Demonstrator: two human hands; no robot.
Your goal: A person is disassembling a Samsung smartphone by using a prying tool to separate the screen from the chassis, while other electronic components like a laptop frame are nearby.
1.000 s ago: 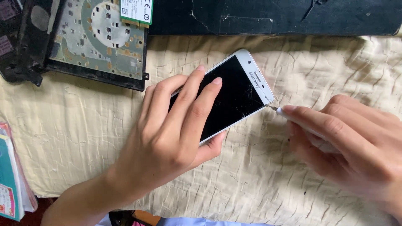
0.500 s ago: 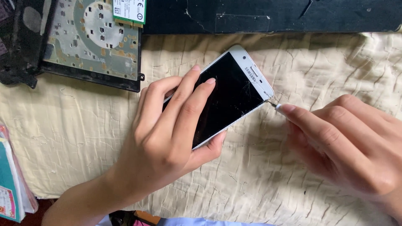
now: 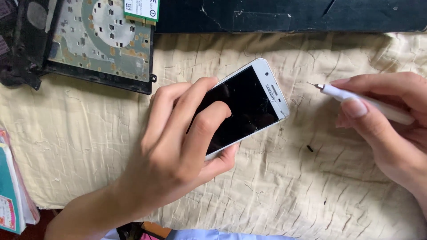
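Steadiness comes first: the left hand (image 3: 178, 151) lies over the white smartphone (image 3: 242, 109), fingers spread on its cracked black screen and thumb tucked under the lower edge, so its grip is clamped on the phone and pins it to the cream cloth (image 3: 267, 191) covering the bench. The phone lies slanted, its top end pointing up and right. The right hand (image 3: 391, 120) pinches a white fine-tipped screwdriver (image 3: 356, 98) between thumb and fingertips, its grip closed on the shaft; the metal tip points left and hangs apart from the phone's top corner, not touching.

A tiny dark speck, possibly a screw (image 3: 310, 148), lies on the cloth below the tip, so it is wise to keep it from rolling into the creases. Good practice here, as I judge it, is to hold the tool low near the tip, keep the phone flat, and avoid pressing on the cracked glass. An opened laptop chassis (image 3: 98, 44) lies at the upper left, well apart.
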